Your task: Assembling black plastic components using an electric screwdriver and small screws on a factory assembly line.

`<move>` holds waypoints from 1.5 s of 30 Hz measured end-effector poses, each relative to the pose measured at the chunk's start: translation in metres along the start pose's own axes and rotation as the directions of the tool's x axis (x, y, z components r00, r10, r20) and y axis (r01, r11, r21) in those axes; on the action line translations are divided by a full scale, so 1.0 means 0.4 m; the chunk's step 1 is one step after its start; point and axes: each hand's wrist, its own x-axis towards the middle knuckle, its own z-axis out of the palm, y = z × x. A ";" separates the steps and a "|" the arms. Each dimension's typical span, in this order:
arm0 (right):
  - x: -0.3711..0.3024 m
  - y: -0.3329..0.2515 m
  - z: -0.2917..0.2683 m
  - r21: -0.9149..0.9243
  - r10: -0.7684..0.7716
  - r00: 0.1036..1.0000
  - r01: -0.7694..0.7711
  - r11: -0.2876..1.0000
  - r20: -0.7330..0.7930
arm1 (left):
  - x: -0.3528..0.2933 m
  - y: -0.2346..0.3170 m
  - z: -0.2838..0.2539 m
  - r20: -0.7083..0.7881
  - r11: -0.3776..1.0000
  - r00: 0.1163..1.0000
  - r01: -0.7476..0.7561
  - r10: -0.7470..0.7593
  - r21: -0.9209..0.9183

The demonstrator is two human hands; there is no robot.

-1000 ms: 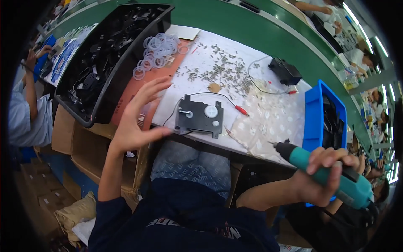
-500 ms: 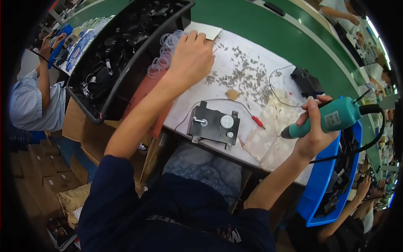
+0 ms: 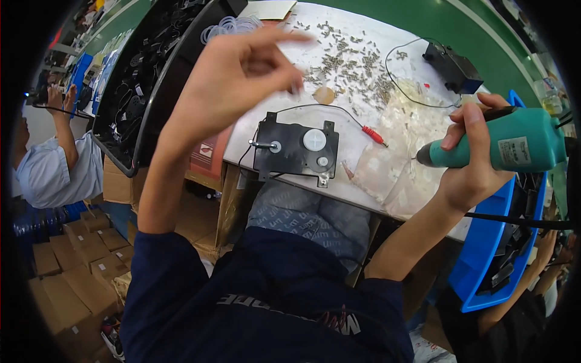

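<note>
Head view: what's the right hand (image 3: 475, 172) got hold of over there?

"A teal, barrel-shaped power screwdriver (image 3: 535, 136). The fingers are clamped around its body, and its dark nose points left, over a crumpled, clear plastic sheet (image 3: 396, 166). The tip is well apart from the unit."

"Which unit?"

"The flat, rectangular black plastic unit (image 3: 293, 145) lying near the front edge of the white-covered table (image 3: 336, 13), right by the person's lap. It has a big white round knob (image 3: 315, 140), a smaller white one below that, and a silver metal peg (image 3: 261, 145) on the left."

"And the left hand (image 3: 221, 88)?"

"Up in the air, above and left of the unit. The index finger sticks out, the others bend under it. It's too blurred; I can't tell whether the fingertips meet or pinch anything."

"What's around it?"

"Translucent plastic rings (image 3: 233, 25) just behind, beside the long black plastic crate (image 3: 166, 85). Small silver metal screws (image 3: 351, 63) lie scattered to its right, and a red plug (image 3: 375, 135) rests just right of the unit."

"And nearest the screwdriver?"

"A bright blue plastic bin (image 3: 466, 287), holding dark flat pieces, partly behind that forearm."
</note>
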 end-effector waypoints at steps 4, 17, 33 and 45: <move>-0.006 -0.002 -0.003 -0.024 -0.023 1.000 0.023 0.999 0.004 | -0.047 0.075 0.053 0.359 0.989 0.924 0.095 -0.131 0.115; -0.018 -0.025 -0.015 0.018 -0.009 1.000 0.008 1.000 0.014 | -0.074 0.063 0.109 0.173 0.895 0.985 -0.069 -0.010 0.441; -0.319 -0.070 0.034 -0.282 0.256 0.848 -0.132 0.950 0.464 | -0.096 0.011 0.119 -0.058 0.909 0.997 -0.017 0.046 0.416; -0.295 -0.047 0.073 -0.414 0.291 0.792 -0.053 0.909 0.537 | -0.089 0.025 0.137 -0.126 0.935 0.991 0.009 0.038 0.354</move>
